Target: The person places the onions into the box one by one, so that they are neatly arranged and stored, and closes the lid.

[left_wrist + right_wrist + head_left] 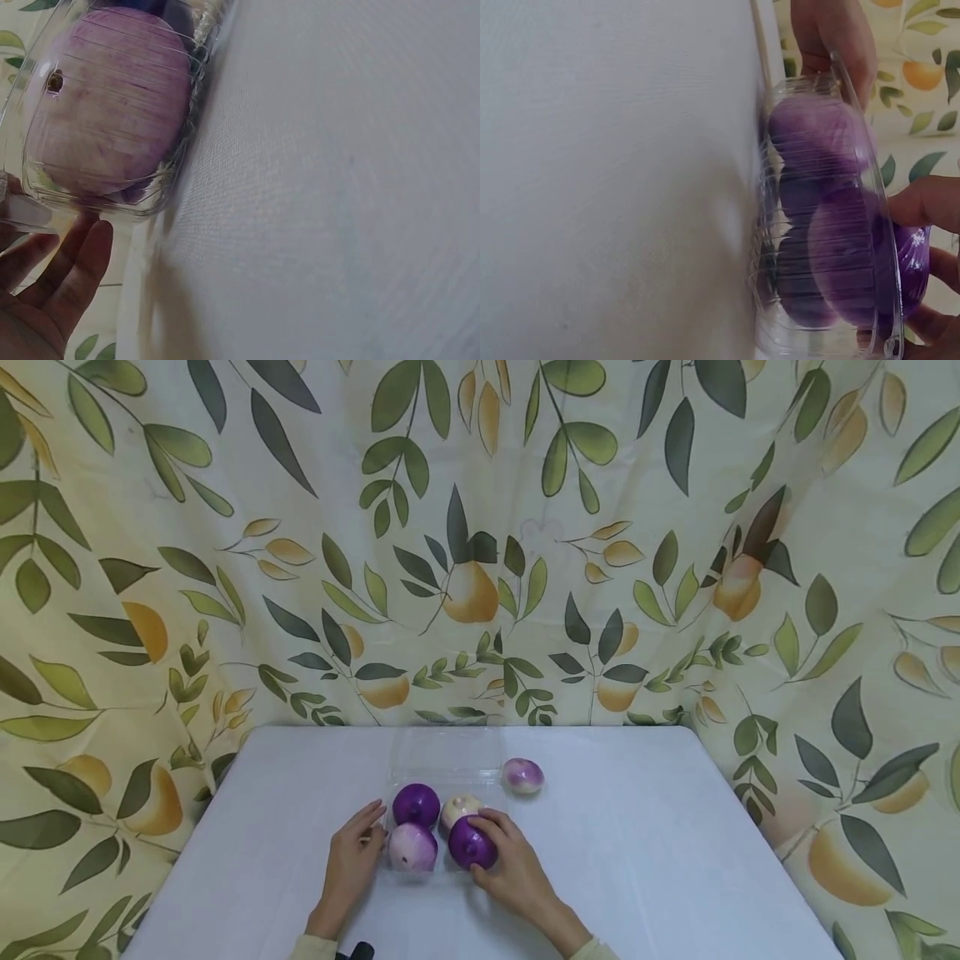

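Observation:
A clear plastic box (442, 875) lies on the table, its hinged lid (446, 752) folded back. Inside sit a dark purple onion (416, 805), a pale purple onion (412, 847) and a whitish onion (457, 808). With thumb and fingers my right hand (513, 868) grips another dark purple onion (472, 843) at the box's near right corner; in the right wrist view this gripped onion (913, 270) shows partly above the rim. My left hand (354, 850) is at the box's left side, its fingertips (94, 240) touching the plastic near the rim.
One more purple and white onion (523, 776) lies outside the box, right of the lid. The white-covered table (637, 827) ends at a patterned curtain (480, 568) behind it. A small black object (362, 951) shows by the left wrist.

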`<state>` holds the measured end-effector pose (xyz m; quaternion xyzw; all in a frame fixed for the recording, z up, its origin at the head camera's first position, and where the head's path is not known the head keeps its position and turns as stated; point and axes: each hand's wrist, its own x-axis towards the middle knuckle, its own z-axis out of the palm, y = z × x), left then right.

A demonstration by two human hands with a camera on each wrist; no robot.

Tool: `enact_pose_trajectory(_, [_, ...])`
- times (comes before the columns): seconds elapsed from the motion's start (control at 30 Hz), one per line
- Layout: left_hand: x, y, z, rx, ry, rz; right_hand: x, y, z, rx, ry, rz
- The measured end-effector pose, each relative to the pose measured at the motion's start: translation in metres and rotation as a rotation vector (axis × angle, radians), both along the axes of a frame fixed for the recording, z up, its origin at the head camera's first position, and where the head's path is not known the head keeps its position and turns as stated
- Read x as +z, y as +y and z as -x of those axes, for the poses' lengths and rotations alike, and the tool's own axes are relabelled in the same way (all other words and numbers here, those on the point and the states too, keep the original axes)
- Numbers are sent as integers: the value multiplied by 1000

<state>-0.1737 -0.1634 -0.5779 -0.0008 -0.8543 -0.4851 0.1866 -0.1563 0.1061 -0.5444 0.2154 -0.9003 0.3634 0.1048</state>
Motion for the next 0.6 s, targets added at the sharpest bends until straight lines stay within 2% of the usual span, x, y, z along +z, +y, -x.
enact_pose_trajectory(0.3, [3, -5, 2, -6, 30, 0, 0, -7, 0, 1, 32, -4])
enact_pose_trajectory(0.6, [3, -2, 0, -4, -9, -12, -5, -1, 0, 11, 64, -45])
